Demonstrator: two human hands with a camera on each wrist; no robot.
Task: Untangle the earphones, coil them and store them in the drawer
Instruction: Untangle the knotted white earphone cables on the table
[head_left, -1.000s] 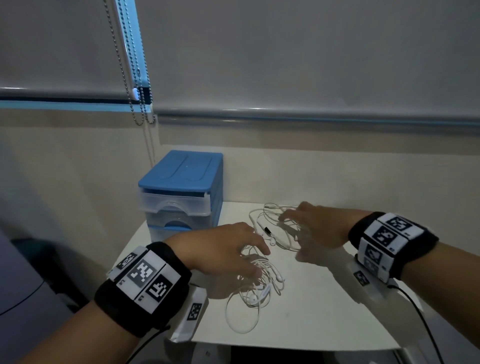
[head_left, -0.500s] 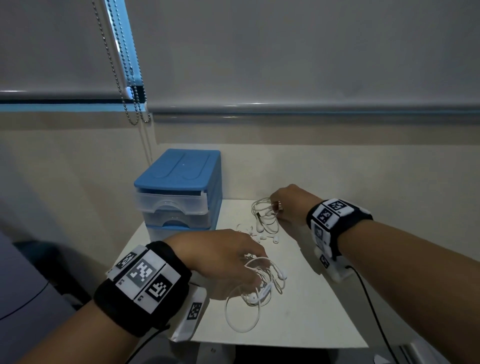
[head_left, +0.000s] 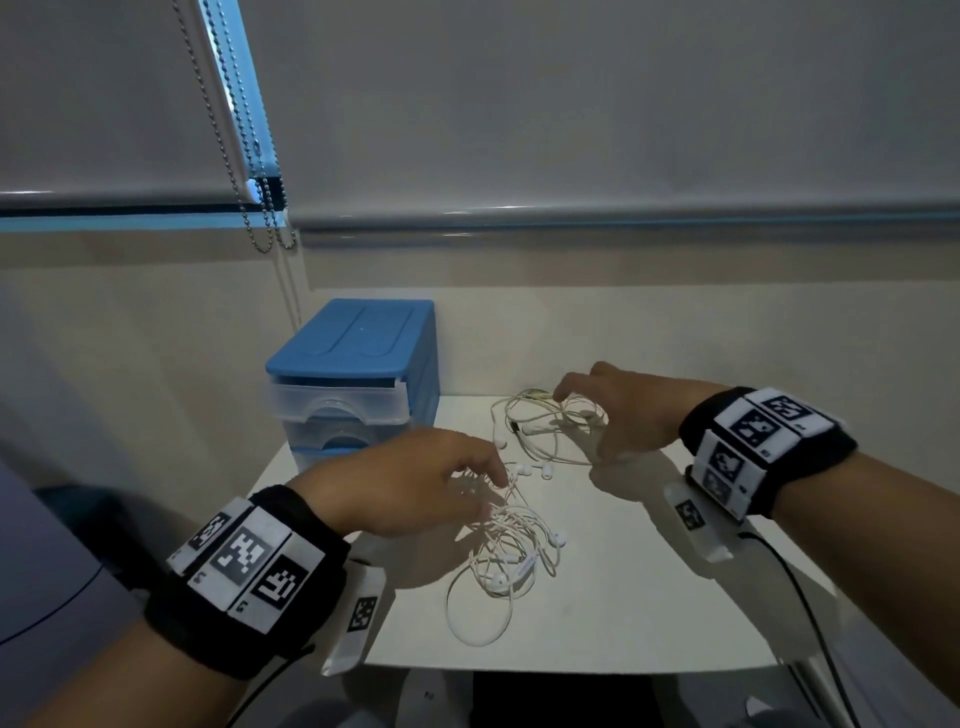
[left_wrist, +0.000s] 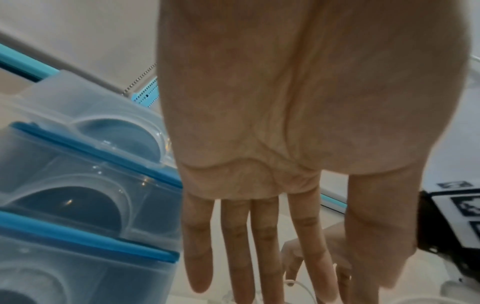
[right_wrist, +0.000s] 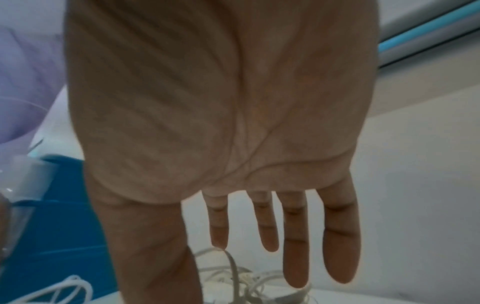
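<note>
Two tangles of white earphones lie on the white table (head_left: 623, 597). The near tangle (head_left: 506, 556) sits under the fingertips of my left hand (head_left: 483, 483), whose fingers are stretched out straight (left_wrist: 259, 267) and touch the top cords. The far tangle (head_left: 545, 423) lies toward the wall, under my right hand (head_left: 576, 410). In the right wrist view the fingers of that hand (right_wrist: 272, 246) hang straight and spread, with the index tip at a cord (right_wrist: 233, 271). The blue drawer unit (head_left: 353, 374) stands at the table's back left, its clear drawers (left_wrist: 78, 185) pushed in.
Bead chains (head_left: 260, 208) of the roller blind hang above and left of the drawer unit. The wall runs right behind the table. The table's front edge (head_left: 571, 670) is near my wrists, and a black cable (head_left: 800, 587) trails from my right wrist.
My right hand has let go of the far tangle, opened, and drawn back to the right. The far tangle now lies spread on the table. My left hand stays over the near tangle.
</note>
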